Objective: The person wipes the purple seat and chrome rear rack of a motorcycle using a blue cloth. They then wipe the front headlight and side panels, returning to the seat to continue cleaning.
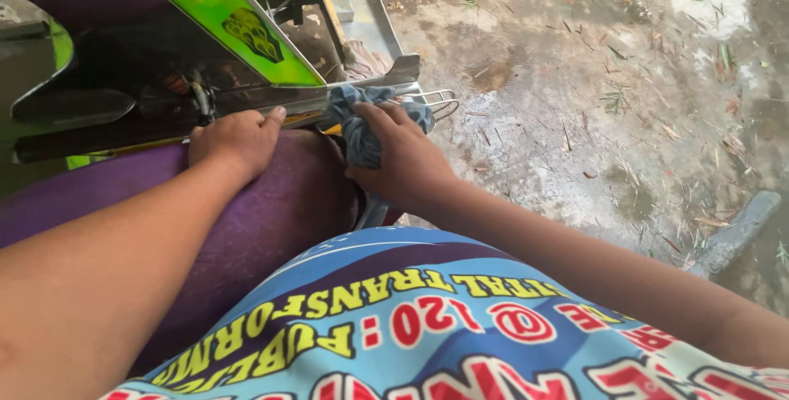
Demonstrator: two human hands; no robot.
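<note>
My right hand [403, 153] grips a crumpled blue-grey cloth [358, 129] and presses it against the rear metal edge of a small vehicle [246, 22] with green panels. Resting on the purple seat [279, 211], my left hand [234, 138] lies fingers down, its fingertips touching the dark frame edge just above the seat. A chrome rail [440, 100] sticks out right beside the cloth.
Wet concrete ground [592, 79] strewn with dry leaves and twigs fills the right side. A grey stone slab edge [735, 231] lies at the lower right. My patterned blue shirt [427, 326] covers the bottom of the view.
</note>
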